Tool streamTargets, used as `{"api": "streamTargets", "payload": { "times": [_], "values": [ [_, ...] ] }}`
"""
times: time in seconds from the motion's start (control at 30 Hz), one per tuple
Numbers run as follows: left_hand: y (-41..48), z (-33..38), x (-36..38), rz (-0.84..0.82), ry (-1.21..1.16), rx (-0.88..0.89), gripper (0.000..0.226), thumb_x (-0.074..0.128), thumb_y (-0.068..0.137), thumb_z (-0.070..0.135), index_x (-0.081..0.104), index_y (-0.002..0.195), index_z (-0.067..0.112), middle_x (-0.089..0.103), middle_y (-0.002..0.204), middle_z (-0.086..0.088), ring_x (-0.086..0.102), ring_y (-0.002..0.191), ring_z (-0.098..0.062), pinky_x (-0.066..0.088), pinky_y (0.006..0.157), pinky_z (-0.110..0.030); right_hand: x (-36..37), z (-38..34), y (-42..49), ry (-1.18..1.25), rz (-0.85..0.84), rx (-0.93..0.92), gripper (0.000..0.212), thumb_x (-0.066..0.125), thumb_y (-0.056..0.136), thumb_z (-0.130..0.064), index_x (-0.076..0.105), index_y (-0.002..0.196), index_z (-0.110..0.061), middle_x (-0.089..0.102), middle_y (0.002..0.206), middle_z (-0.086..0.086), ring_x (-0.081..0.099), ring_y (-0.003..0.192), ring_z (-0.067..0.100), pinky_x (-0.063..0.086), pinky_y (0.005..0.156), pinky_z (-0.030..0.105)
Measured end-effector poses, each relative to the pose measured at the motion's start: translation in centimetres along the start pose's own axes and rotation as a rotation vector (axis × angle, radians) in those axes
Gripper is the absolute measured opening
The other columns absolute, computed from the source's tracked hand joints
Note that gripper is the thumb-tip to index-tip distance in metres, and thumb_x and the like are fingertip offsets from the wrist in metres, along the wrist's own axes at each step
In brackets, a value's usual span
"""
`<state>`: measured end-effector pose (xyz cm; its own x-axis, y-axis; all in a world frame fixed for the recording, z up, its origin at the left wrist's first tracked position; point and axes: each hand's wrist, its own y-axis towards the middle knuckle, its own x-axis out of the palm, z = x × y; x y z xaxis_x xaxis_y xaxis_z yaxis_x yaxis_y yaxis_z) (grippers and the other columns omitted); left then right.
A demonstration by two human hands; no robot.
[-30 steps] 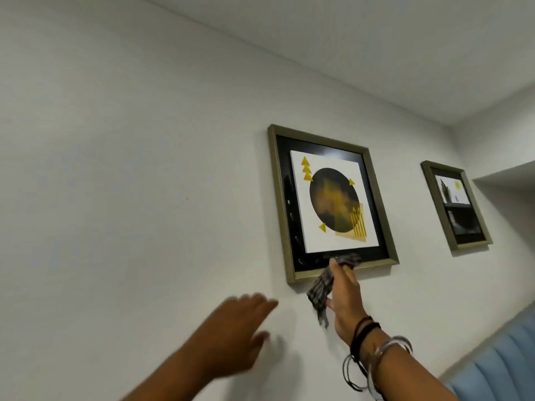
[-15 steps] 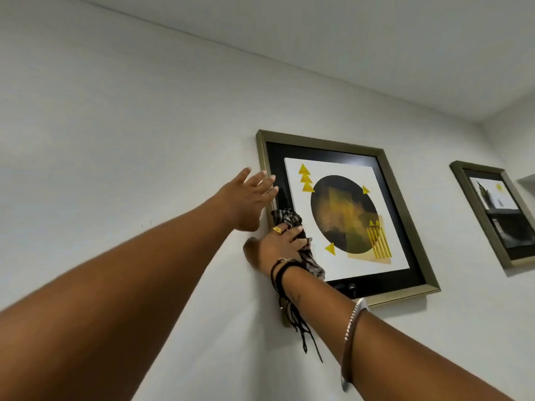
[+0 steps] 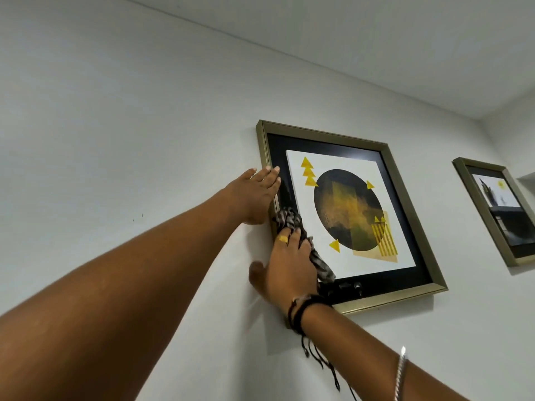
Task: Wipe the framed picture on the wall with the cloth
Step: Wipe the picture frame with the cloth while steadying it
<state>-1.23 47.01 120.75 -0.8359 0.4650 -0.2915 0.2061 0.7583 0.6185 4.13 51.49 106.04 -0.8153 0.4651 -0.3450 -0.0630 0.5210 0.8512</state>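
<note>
The framed picture (image 3: 405,180) hangs on the white wall, with a bronze frame, a black mount and a print of a dark circle with yellow triangles. My right hand (image 3: 286,264) presses a black-and-white checked cloth (image 3: 289,221) against the glass along the picture's left side. The cloth bunches out above and below my fingers. My left hand (image 3: 257,195) lies flat, fingers together, on the frame's left edge just above the cloth. The frame's lower left corner is hidden behind my right wrist.
A second, smaller framed picture (image 3: 498,212) hangs further right on the same wall. The ceiling (image 3: 376,39) runs close above. A side wall (image 3: 521,134) meets this one at the far right.
My right hand rose from the frame's bottom edge to its left side with the cloth. My left hand came up from below onto the frame's left edge. The view closed in.
</note>
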Motion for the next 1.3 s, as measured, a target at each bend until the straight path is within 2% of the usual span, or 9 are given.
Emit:
{"api": "streamTargets", "payload": {
  "times": [0.2,0.33,0.5,0.67,0.73,0.83,0.93,1.1,1.3],
  "values": [
    [-0.7,0.2,-0.6,-0.004,-0.087,-0.008,0.081,0.047,0.088,0.015,-0.003,0.152,0.006,-0.013,0.162,-0.014,-0.009,0.15,-0.025,0.008,0.123,-0.04,0.7,1.4,-2.6,-0.008,-0.013,-0.035,0.092,0.047,0.077,-0.047,0.013,0.152,-0.006,0.014,0.162,0.016,0.013,0.146,0.039,0.041,0.104,0.044],
    [-0.8,0.6,-0.4,0.021,-0.094,-0.02,0.078,0.045,0.091,0.016,-0.003,0.152,0.005,-0.013,0.162,-0.015,-0.009,0.15,-0.026,0.005,0.123,-0.039,-0.8,-0.1,1.1,0.063,-0.035,-0.026,0.102,0.05,0.079,-0.063,0.01,0.153,-0.006,0.01,0.163,0.019,0.009,0.148,0.041,0.029,0.112,0.049],
    [-0.6,0.6,-0.9,0.022,-0.075,-0.044,0.066,0.032,0.096,0.019,0.001,0.151,0.002,-0.008,0.161,-0.019,-0.002,0.151,-0.027,0.009,0.123,-0.039,-3.4,-0.6,7.2,0.01,-0.022,-0.159,0.103,0.052,0.077,-0.067,0.015,0.154,-0.009,0.018,0.161,0.02,0.017,0.145,0.04,0.022,0.118,0.049],
    [-0.5,0.3,-1.9,-0.009,-0.008,-0.044,0.078,0.047,0.089,0.02,0.003,0.152,0.003,-0.005,0.162,-0.019,0.0,0.151,-0.027,0.004,0.123,-0.039,-3.0,1.3,7.1,0.104,-0.024,-0.224,0.101,0.051,0.079,-0.064,0.009,0.156,-0.013,0.01,0.165,0.011,0.005,0.151,0.033,0.012,0.122,0.048],
    [-0.5,0.5,-1.6,-0.002,-0.014,-0.051,0.077,0.045,0.09,0.025,0.004,0.152,0.003,-0.005,0.162,-0.018,-0.003,0.151,-0.028,0.002,0.123,-0.04,-2.2,1.8,5.9,0.138,0.0,-0.233,0.104,0.053,0.079,-0.066,0.007,0.156,-0.012,0.008,0.165,0.01,0.003,0.152,0.031,0.011,0.122,0.047],
    [-0.2,0.7,-1.3,-0.025,-0.119,-0.056,0.079,0.041,0.091,0.037,0.003,0.152,0.005,-0.009,0.162,-0.016,-0.008,0.15,-0.026,-0.001,0.123,-0.04,-1.2,2.5,3.2,0.181,-0.02,-0.217,0.119,0.049,0.071,-0.081,0.004,0.156,-0.011,0.004,0.166,0.009,-0.002,0.152,0.027,0.011,0.122,0.047],
    [0.0,0.4,-1.0,-0.029,-0.195,-0.048,0.084,0.038,0.089,0.048,0.001,0.152,0.006,-0.013,0.162,-0.014,-0.012,0.15,-0.025,-0.002,0.123,-0.04,-0.3,3.8,0.6,0.209,-0.004,-0.23,0.109,0.049,0.074,-0.07,0.004,0.156,-0.015,0.003,0.166,0.004,-0.002,0.153,0.022,0.014,0.122,0.044],
    [0.3,0.7,0.0,0.001,-0.213,-0.054,0.096,0.04,0.087,0.063,-0.003,0.152,0.007,-0.016,0.161,-0.014,-0.014,0.149,-0.026,-0.003,0.122,-0.041,1.4,6.8,-3.4,0.165,0.024,-0.283,0.099,0.046,0.075,-0.066,0.014,0.155,-0.017,0.01,0.165,0.002,0.0,0.152,0.016,0.01,0.118,0.029],
    [0.6,0.9,0.7,0.022,-0.204,-0.067,0.101,0.044,0.085,0.065,-0.005,0.151,0.007,-0.018,0.161,-0.014,-0.017,0.149,-0.026,-0.004,0.122,-0.041,3.0,10.9,-6.6,0.087,0.008,-0.397,0.09,0.046,0.079,-0.063,0.017,0.155,-0.024,0.002,0.163,-0.013,-0.009,0.149,0.003,0.008,0.117,0.022]
  ]
}}
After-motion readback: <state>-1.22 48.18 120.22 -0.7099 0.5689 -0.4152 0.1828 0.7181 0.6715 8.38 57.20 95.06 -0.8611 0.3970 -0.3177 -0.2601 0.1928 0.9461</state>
